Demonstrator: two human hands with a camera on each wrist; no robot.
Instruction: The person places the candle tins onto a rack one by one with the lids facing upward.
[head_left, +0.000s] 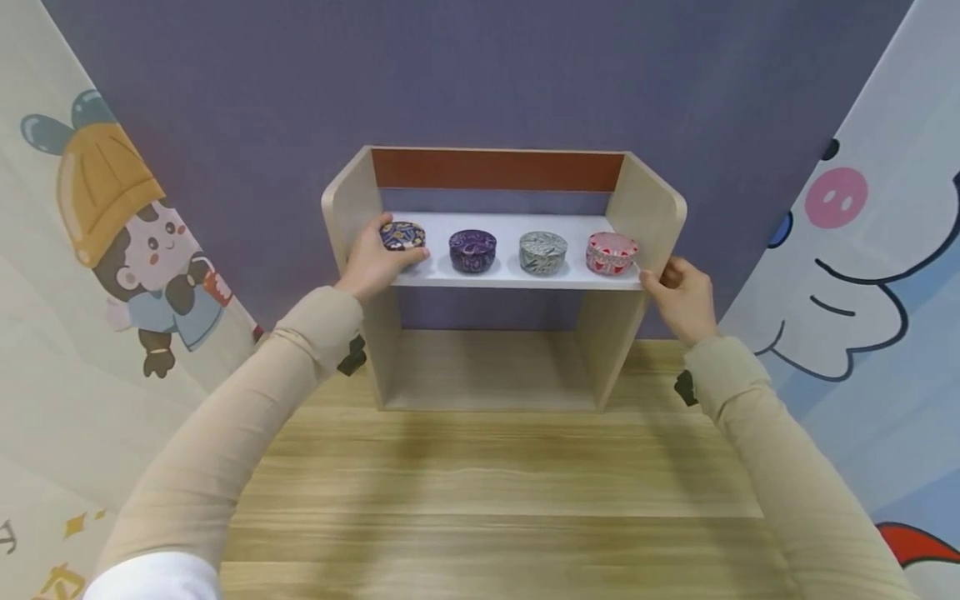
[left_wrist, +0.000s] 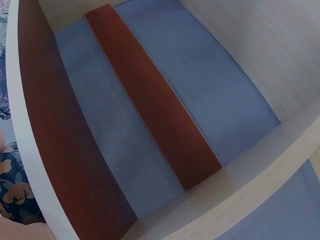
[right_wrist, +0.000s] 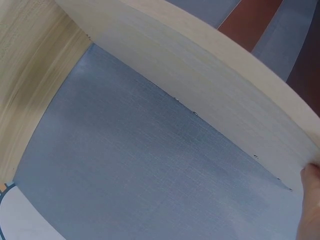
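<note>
My left hand (head_left: 369, 262) grips a round tin (head_left: 402, 234) with a dark blue floral pattern at the left end of the white upper shelf (head_left: 510, 282). Its thumb lies along the tin's front. At the right, my right hand (head_left: 686, 300) pinches the front edge of the rack's side panel (head_left: 652, 208), thumb near the shelf's corner. Between the hands stand a purple tin (head_left: 472, 252), a grey-green leaf-patterned tin (head_left: 542, 253) and a pink and red tin (head_left: 611, 254). The left wrist view catches only part of the floral tin (left_wrist: 20, 187), beyond the shelf edge.
The wooden two-level rack (head_left: 388, 392) stands on a wood-grain table (head_left: 495, 475) against a blue-grey backdrop (head_left: 495, 75). A brown rail (head_left: 495, 170) crosses its upper back. Cartoon-printed curtains (head_left: 67, 400) hang on both sides.
</note>
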